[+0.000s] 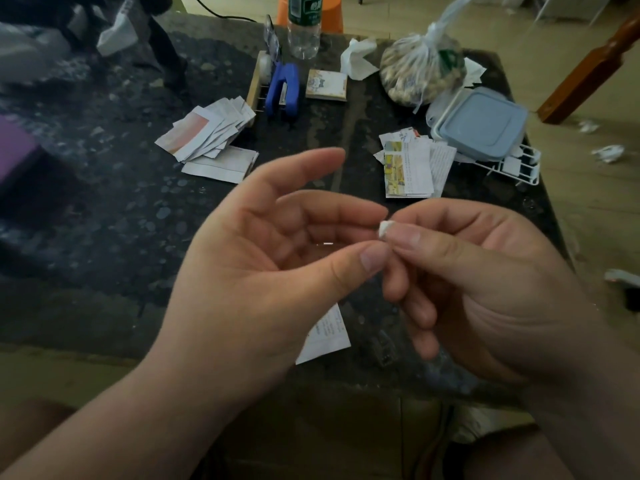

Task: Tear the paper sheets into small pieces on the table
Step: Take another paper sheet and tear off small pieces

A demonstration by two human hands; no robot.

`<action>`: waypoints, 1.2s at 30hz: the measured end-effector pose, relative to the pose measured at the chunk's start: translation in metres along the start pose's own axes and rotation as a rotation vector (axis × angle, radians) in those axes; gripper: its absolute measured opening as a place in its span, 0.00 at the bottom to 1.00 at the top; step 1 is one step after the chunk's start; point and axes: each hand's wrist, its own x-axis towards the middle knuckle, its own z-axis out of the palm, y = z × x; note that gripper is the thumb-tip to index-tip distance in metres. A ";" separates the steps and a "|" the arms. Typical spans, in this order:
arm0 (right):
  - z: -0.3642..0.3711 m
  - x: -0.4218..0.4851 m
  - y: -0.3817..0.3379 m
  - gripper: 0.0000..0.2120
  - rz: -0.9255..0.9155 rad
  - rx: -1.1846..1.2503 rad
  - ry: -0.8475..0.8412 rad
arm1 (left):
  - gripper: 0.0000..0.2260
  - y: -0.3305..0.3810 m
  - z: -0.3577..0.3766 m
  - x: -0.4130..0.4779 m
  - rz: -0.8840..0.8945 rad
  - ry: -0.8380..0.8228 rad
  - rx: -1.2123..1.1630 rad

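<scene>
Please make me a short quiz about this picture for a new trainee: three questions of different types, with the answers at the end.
1. True or false: the right hand pinches a small white paper scrap.
2. What lies directly beside the blue stapler on the table? A) the small notepad B) a pair of scissors C) a mug
3. Short answer: which hand holds nothing?
Key: 1 true. 2 A. 3 the left hand, its fingers relaxed and open.
</scene>
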 end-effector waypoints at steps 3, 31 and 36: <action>-0.001 0.001 0.003 0.07 -0.010 -0.025 -0.058 | 0.24 -0.008 -0.006 -0.003 -0.040 0.090 -0.086; -0.008 0.068 0.130 0.05 -0.426 -1.477 -0.080 | 0.32 -0.071 -0.087 -0.050 -0.262 -0.456 1.491; -0.011 0.069 0.131 0.05 -0.457 -1.460 -0.082 | 0.28 -0.077 -0.091 -0.051 -0.202 -0.445 1.511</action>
